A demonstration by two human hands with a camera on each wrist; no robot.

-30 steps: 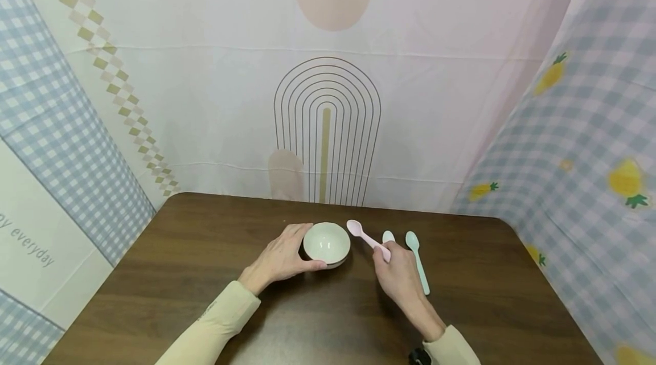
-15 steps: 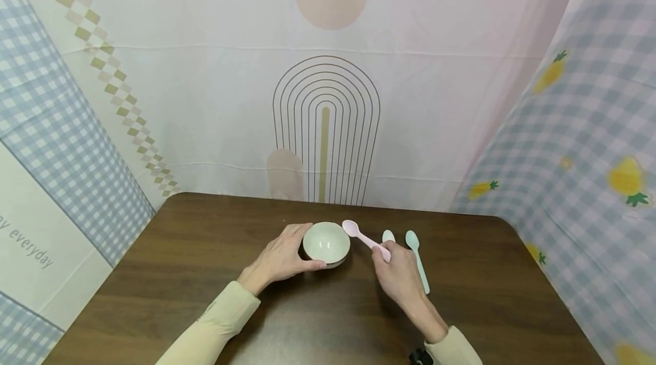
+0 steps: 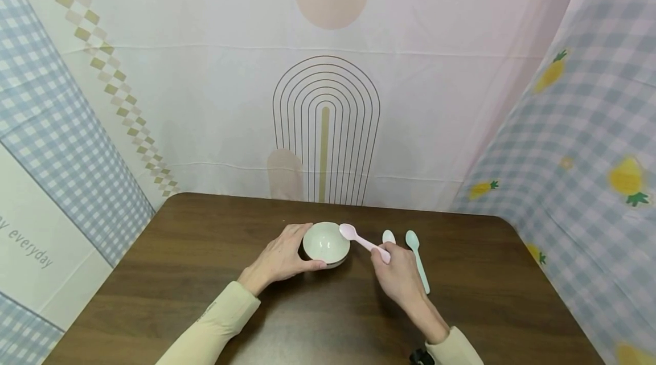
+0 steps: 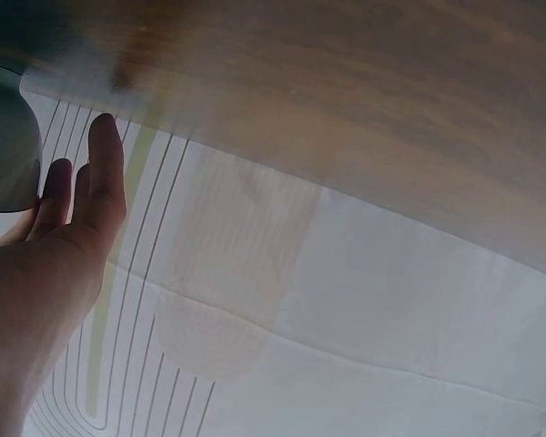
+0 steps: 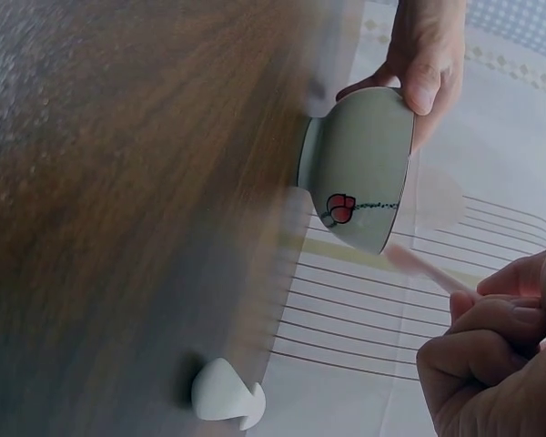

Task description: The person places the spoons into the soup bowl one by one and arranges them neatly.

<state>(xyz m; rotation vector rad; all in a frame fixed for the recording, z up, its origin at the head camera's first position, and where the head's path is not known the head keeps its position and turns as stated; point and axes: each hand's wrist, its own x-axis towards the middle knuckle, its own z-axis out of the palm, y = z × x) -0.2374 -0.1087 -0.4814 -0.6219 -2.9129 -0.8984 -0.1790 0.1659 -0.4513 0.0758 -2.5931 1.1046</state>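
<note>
A small pale bowl (image 3: pixel 326 244) stands upright on the table, and its outer wall (image 5: pixel 364 155) bears a red motif in the right wrist view. My left hand (image 3: pixel 283 254) grips the bowl from the left, thumb along the near rim and fingers round the far side. Between the thumb and curled fingers of my right hand (image 3: pixel 400 274) is the handle of a pink spoon (image 3: pixel 365 243). The spoon's head overlaps the bowl's right rim in the head view. Nothing shows inside the bowl.
A white spoon (image 3: pixel 388 236), partly hidden by the right hand, lies beyond it on the dark wooden table (image 3: pixel 205 262). To its right lies a mint-green spoon (image 3: pixel 420 265). Patterned cloth (image 3: pixel 230 109) hangs behind the table's back edge.
The pink spoon's head has swung left and slightly down, from beside the bowl to over its right rim. The left hand and bowl stay where they were.
</note>
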